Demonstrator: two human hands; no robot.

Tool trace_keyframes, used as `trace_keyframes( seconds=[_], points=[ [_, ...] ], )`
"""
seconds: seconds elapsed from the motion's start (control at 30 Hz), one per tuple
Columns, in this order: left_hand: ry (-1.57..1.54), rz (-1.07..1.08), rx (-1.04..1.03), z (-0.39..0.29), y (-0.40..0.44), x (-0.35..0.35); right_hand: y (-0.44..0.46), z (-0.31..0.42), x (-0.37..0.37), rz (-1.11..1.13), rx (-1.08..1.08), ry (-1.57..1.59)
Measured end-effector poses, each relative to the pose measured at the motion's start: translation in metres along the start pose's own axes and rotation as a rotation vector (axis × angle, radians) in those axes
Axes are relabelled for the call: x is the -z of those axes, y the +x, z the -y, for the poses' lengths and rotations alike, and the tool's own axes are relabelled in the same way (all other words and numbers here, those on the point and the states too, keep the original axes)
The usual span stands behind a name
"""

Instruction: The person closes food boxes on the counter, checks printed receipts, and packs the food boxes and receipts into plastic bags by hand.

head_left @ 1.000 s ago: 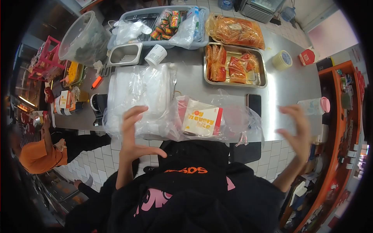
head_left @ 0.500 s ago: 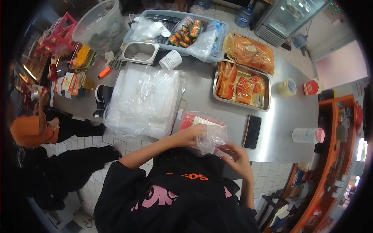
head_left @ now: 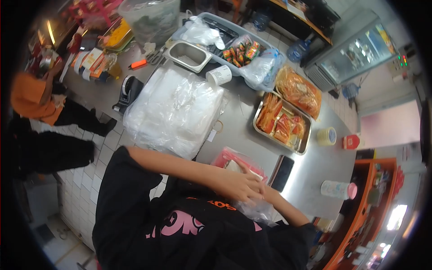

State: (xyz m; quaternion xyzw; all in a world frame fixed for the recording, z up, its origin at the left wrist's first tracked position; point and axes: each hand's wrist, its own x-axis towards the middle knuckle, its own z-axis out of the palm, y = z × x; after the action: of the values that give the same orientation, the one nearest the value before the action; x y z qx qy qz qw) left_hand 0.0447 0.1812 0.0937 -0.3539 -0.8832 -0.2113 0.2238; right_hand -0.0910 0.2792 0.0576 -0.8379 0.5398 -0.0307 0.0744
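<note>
My left hand (head_left: 238, 183) reaches across in front of my chest, one finger stretched out and the others curled at the gathered top of a clear plastic bag (head_left: 257, 211). Its fingers overlap my right hand (head_left: 269, 194), which comes in from the right. Most of the right fingers are hidden behind the left hand. The bag hangs below both hands, close against the black shirt; what it contains cannot be made out. Just beyond the hands, a red package (head_left: 223, 157) with a pale label lies at the table edge.
Left of the hands lies a stack of clear plastic bags (head_left: 173, 108), beside a black tape dispenser (head_left: 129, 92). A phone (head_left: 282, 173) and a metal tray (head_left: 306, 143) of red-sauced food are on the right, with a bottle (head_left: 335, 190) farther over. A person in orange (head_left: 33, 99) stands left.
My left hand has moved right and down, crossing over the right hand. The clear bag has come off the red package, down toward my chest. The view has turned.
</note>
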Motion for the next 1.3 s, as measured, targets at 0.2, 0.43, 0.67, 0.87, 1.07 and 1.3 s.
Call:
trace_keyframes(
  seconds=[0.2,0.43,0.67,0.87,1.07,1.3],
  points=[
    [-0.519,-0.642,1.190,-0.061,-0.055,0.008,0.001,-0.020,-0.009,-0.205,-0.049,0.533],
    [-0.760,-0.677,1.163,-0.020,-0.073,0.029,0.045,0.040,0.039,-0.464,-0.140,0.379],
    [-1.560,-0.500,0.789,0.041,-0.087,-0.005,0.038,-0.015,0.058,-0.933,-0.706,1.914],
    [-2.440,-0.987,-0.056,0.022,-0.113,-0.104,0.041,-0.010,0.023,-0.950,-0.640,0.967],
    [-1.209,-1.047,1.089,0.032,-0.103,-0.027,0.080,0.000,0.027,-0.050,-0.022,0.122],
    [-0.540,-0.939,1.341,0.006,-0.087,-0.033,0.070,0.016,-0.075,-0.341,-0.397,0.419]
  ],
)
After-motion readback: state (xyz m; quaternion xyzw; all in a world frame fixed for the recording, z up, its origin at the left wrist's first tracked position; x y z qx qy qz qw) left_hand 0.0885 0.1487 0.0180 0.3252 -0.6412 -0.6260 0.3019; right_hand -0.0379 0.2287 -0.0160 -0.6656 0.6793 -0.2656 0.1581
